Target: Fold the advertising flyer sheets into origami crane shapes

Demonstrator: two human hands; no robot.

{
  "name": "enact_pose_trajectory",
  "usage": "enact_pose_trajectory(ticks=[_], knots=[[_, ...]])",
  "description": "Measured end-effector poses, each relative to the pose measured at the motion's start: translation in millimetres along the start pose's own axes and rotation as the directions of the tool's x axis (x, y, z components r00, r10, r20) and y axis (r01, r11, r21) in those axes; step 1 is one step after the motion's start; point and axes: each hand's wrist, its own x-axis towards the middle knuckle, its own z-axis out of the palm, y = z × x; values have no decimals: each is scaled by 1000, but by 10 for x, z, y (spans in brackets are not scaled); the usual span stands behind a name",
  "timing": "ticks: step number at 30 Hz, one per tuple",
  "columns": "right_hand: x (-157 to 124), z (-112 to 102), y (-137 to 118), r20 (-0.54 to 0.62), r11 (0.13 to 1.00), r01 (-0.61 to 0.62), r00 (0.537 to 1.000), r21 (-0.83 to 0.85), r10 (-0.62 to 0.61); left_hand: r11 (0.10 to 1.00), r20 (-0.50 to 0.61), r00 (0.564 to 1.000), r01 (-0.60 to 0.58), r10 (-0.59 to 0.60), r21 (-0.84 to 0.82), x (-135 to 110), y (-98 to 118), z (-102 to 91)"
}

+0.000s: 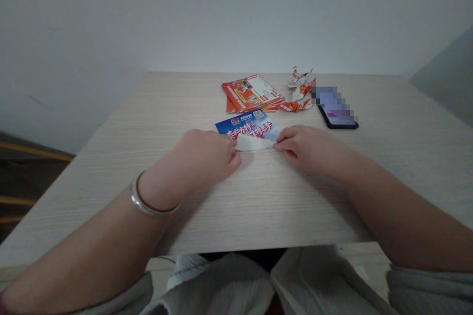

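Paper (254,125), blue with reddish lettering and a white flap turned up along its near edge, lies between the left hand (209,153) and the right hand (308,150). The left hand's fingers curl closed on one end; the right hand pinches the other. Beyond, on this pale wood-grain table (254,211), sit orange leaflets (251,94), folded pieces (300,91) and a phone (338,113); a grey wall (236,15) stands behind.

The flyer (254,128) is paper (the bangle (138,201), glossy metal).

Leaflet stack (253,94) behind flyer (254,125); phone (337,112) farther right.
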Motion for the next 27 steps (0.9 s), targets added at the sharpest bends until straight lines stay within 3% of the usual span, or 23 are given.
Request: enact_pose_trajectory(ticks=[3,6,11,18,27], knots=[[-9,7,2,-5,1000,0,1000,-17,0,994,132,989,62,-72,85,2,-33,-15],[-23,-8,-20,-13,999,-21,1000,-42,20,995,150,986,54,-66,80,25,-56,-28],[-12,-29,-79,-15,996,-34,999,-86,33,992,74,997,8,-18,124,105,-46,-18],[75,56,-77,-83,993,-74,994,-95,66,992,-54,992,-114,117,52,180,20,125],[86,115,-91,-158,992,-91,984,-82,78,985,-63,985,-160,163,61,265,25,176]])
